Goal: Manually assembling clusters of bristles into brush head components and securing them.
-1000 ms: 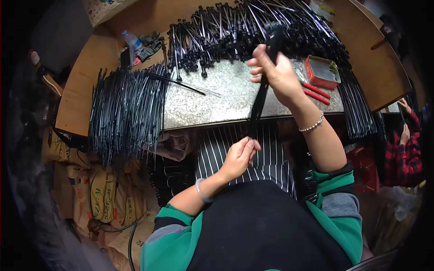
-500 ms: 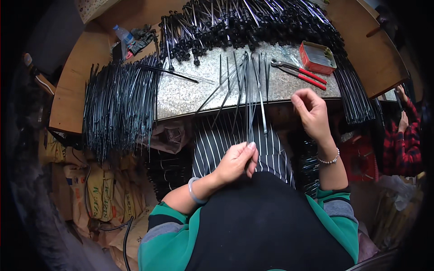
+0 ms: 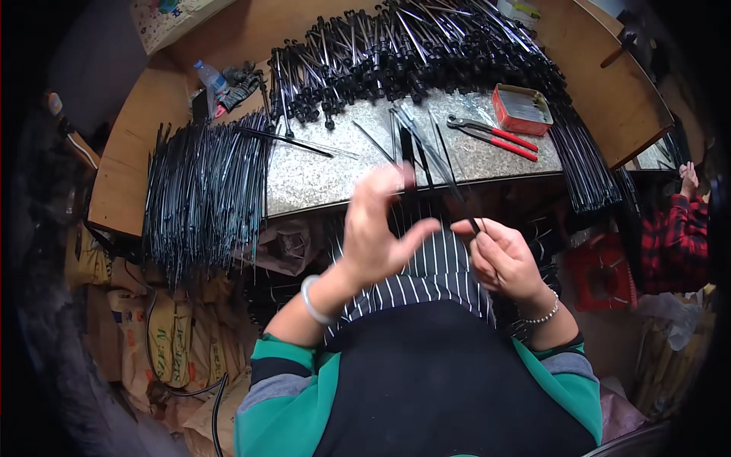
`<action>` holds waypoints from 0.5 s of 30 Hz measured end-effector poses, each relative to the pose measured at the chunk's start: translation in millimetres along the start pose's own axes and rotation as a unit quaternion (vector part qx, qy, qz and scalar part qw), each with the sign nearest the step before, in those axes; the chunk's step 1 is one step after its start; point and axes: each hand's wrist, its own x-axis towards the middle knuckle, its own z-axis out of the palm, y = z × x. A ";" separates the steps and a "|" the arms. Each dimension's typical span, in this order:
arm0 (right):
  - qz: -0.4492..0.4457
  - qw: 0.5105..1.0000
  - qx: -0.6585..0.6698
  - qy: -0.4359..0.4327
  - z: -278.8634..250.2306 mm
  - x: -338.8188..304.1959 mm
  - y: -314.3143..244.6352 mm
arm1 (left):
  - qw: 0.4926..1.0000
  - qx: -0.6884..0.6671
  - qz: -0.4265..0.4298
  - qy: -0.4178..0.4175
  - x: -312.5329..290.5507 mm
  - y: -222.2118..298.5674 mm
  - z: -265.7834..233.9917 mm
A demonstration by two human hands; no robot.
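Observation:
My right hand (image 3: 506,257) pinches the end of some thin dark rods (image 3: 439,162), which run up and left over the front edge of the table. How many it holds I cannot tell. Left of it, my left hand (image 3: 373,232) is raised with thumb and fingers apart, holding nothing I can see; its fingertips are smeared by motion. More slim dark strips (image 3: 373,141) lie on the speckled tabletop (image 3: 304,179) beyond that hand. Red-handled pincers (image 3: 495,139) rest on the table at the right, beside a red open box (image 3: 520,110).
A dense bundle of dark rods (image 3: 202,198) hangs over the left edge. Metal shafts with black fittings (image 3: 381,61) are heaped along the back. A plastic bottle (image 3: 211,78) stands far left. At the right edge, a co-worker's hand (image 3: 688,180) and plaid sleeve show.
My left hand has let go of the rods, moved up and opened. My right hand has come down and left and now grips rod ends. The rods slant differently.

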 end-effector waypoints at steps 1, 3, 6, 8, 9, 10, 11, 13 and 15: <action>-0.006 1.000 -0.018 0.002 1.7 -7.0 -4.4 | 0.997 0.071 -0.040 -0.014 10.7 -9.5 -4.8; -0.025 0.998 -0.045 -0.026 2.3 -17.3 -12.3 | 0.996 0.058 -0.071 0.006 29.9 -15.0 -3.5; -0.028 0.995 -0.073 -0.064 3.2 -25.5 -16.6 | 0.974 -0.176 -0.143 -0.004 58.8 -16.2 1.4; -0.028 0.992 -0.083 -0.086 8.6 -26.5 -18.6 | 0.971 -0.211 -0.116 0.007 73.6 -21.2 -0.5; -0.029 0.992 -0.083 -0.086 10.6 -25.2 -19.6 | 0.951 -0.278 -0.135 0.020 79.9 -18.5 -0.8; -0.015 0.997 -0.031 -0.070 13.0 -24.0 -21.2 | 0.955 -0.271 -0.111 0.048 86.5 -12.9 0.6; -0.001 0.998 0.022 -0.055 14.5 -22.6 -22.0 | 0.955 -0.273 -0.102 0.050 90.3 -10.5 1.6; -0.049 0.998 0.006 -0.047 10.8 -14.4 -11.7 | 0.963 -0.247 -0.077 0.077 95.9 -13.4 4.8; -0.111 0.993 -0.015 -0.038 8.6 -7.7 -10.4 | 0.976 -0.191 -0.092 0.041 102.1 -19.0 -0.1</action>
